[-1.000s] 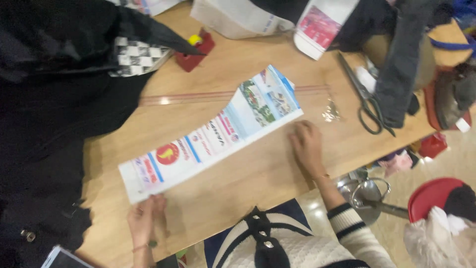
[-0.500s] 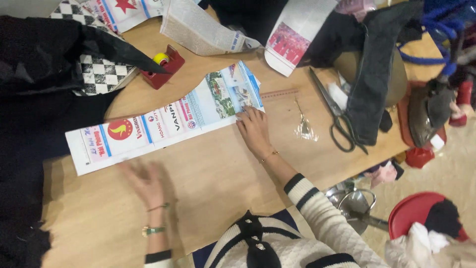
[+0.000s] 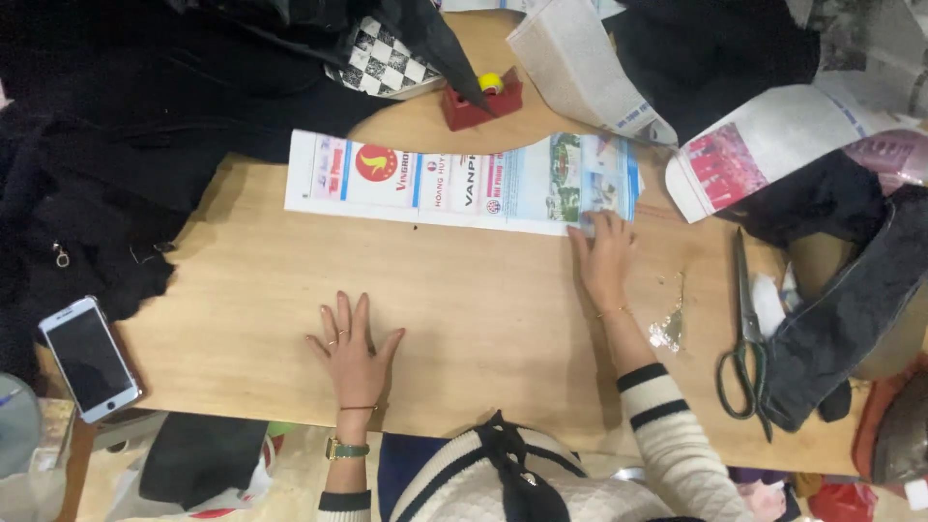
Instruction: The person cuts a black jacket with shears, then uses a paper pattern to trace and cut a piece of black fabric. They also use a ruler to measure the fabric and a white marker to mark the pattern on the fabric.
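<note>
A long folded newspaper strip (image 3: 454, 184) with coloured print lies flat across the far part of the wooden table (image 3: 483, 319). My right hand (image 3: 604, 256) rests on the table with its fingertips pressing the strip's right end. My left hand (image 3: 350, 348) lies flat on bare wood near the front edge, fingers spread, holding nothing and well short of the strip.
Black cloth (image 3: 116, 145) covers the left and back. A red block with a yellow ball (image 3: 481, 99) sits behind the strip. Large scissors (image 3: 742, 329) and foil scraps (image 3: 667, 329) lie right. A phone (image 3: 89, 358) sits at the left edge. More newspaper (image 3: 764, 145) lies back right.
The strip has slid farther from me and now lies level. My right hand stayed on its right end; my left hand moved off to bare wood and spread flat.
</note>
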